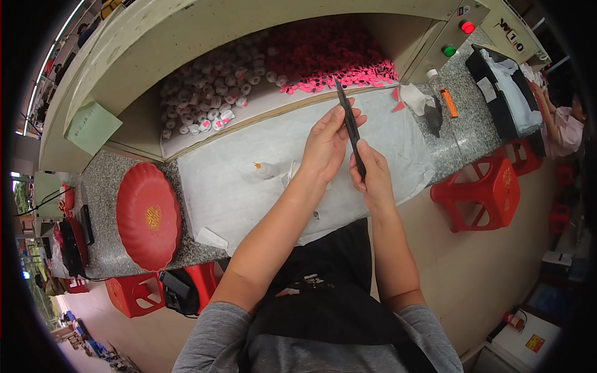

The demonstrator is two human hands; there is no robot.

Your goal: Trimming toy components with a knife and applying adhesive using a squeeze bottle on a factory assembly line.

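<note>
A slim black tool (349,121), long and narrow with a pointed far tip, is tilted over the work surface. My left hand (324,140) grips its upper part, fingers wrapped round it. My right hand (374,175) pinches its lower end with the thumb on top. The frame does not settle its exact kind. Below and left of my hands, a small white squeeze bottle (267,170) with an orange tip lies on the white sheet (217,186). A crumpled white tissue (290,174) is beside it, partly behind my left forearm.
Inside the booth are piled white round pieces (211,93) and small pink pieces (336,53). At left is a red scalloped tray (134,211). On the right are an orange-labelled bottle (448,102), a black bin (500,93) and red stools (482,193). Another person (566,127) is at far right.
</note>
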